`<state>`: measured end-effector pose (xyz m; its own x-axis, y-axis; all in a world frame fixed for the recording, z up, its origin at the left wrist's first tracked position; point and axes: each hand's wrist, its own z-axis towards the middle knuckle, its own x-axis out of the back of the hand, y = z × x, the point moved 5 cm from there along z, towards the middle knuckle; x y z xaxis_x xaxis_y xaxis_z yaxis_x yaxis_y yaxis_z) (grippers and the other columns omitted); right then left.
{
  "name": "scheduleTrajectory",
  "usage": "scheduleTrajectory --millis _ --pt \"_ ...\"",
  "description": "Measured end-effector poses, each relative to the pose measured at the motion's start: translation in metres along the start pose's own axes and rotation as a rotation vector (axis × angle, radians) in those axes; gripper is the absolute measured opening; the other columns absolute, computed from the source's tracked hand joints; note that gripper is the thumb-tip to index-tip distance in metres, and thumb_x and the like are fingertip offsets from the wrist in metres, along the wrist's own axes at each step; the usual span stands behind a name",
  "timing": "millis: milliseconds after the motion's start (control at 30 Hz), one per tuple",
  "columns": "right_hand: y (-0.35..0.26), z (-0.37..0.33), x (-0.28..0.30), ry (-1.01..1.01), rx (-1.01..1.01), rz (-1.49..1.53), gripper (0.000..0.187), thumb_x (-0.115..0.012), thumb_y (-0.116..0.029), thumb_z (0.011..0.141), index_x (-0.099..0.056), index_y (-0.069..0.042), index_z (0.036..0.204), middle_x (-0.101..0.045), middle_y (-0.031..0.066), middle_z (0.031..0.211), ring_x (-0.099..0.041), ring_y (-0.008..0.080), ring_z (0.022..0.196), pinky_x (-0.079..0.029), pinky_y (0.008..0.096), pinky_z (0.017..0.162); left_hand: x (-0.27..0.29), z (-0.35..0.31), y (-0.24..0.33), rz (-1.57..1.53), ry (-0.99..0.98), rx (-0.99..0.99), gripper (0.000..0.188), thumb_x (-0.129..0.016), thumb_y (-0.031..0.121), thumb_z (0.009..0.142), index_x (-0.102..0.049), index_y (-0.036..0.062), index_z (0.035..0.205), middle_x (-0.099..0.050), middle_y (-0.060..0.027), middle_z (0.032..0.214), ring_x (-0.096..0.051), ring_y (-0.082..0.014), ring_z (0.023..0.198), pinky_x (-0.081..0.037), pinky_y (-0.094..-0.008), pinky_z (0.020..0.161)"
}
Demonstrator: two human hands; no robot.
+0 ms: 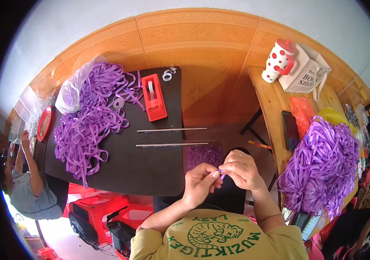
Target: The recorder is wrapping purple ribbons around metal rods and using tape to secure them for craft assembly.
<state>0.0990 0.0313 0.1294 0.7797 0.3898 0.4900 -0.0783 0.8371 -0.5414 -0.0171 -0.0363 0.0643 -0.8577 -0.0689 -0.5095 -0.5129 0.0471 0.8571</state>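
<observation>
A small piece of purple ribbon [222, 174] is pinched between my two hands at the table's right edge. My left hand [200, 182] closes its thumb and forefinger on one side of it. From the other side, my right hand [241, 170], with a ring on one finger, grips it too; fingers hide most of the piece. Just beyond lies a clear container or bag of small purple pieces [203, 155]. Two thin, straight metal rods [159, 145] lie parallel on the black table [143, 173], their right ends sticking out past its edge.
A heap of purple ribbon [81, 134] spills from a plastic bag on the left, beside a red tape dispenser [156, 108]. Another bundle [321, 169] sits on the wooden table at right, with a phone [289, 130] and spotted tumbler [276, 63]. Another person [33, 190] sits far left.
</observation>
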Motion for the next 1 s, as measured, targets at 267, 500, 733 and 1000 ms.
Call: scheduleTrajectory --millis 267,500,733,1000 --pt "-0.007 -0.005 -0.002 0.021 -0.015 0.053 0.016 -0.068 -0.001 0.07 -0.057 0.0 0.08 -0.051 0.0077 0.064 -0.05 0.0231 0.055 -0.037 0.0327 0.051 -0.013 -0.008 0.041 0.785 0.008 -0.742 0.007 -0.057 -0.008 0.079 -0.057 -0.0013 0.082 -0.061 -0.0101 0.066 -0.06 -0.0174 0.055 -0.048 -0.026 0.049" --pt "-0.003 -0.005 -0.007 0.012 -0.147 0.107 0.015 -0.067 0.004 0.069 -0.057 0.001 0.08 -0.053 0.0095 0.066 -0.05 0.0244 0.056 -0.04 0.033 0.052 -0.015 -0.014 0.038 1.047 0.055 -0.982 0.01 -0.058 -0.01 0.074 -0.056 -0.0035 0.082 -0.06 -0.0113 0.067 -0.061 -0.0253 0.057 -0.048 -0.0304 0.05" --pt "0.019 -0.018 0.0 0.17 -0.383 0.286 0.027 -0.074 0.004 0.064 -0.061 0.002 0.088 -0.061 0.0091 0.073 -0.058 0.0179 0.066 -0.043 0.0283 0.06 -0.004 -0.002 0.023 0.629 0.15 -0.413 0.003 -0.058 0.0 0.085 -0.059 -0.0023 0.087 -0.062 -0.0109 0.068 -0.059 -0.0165 0.055 -0.047 -0.0258 0.05" --pt "0.022 -0.021 -0.004 0.145 -0.07 -0.271 0.024 -0.065 0.007 0.063 -0.062 -0.003 0.085 -0.06 0.0051 0.072 -0.055 0.0214 0.062 -0.039 0.0318 0.059 0.012 0.002 -0.01 0.102 0.122 0.082 0.013 -0.054 0.011 0.092 -0.059 -0.0015 0.092 -0.065 -0.0093 0.073 -0.059 -0.0113 0.056 -0.045 -0.0196 0.049"
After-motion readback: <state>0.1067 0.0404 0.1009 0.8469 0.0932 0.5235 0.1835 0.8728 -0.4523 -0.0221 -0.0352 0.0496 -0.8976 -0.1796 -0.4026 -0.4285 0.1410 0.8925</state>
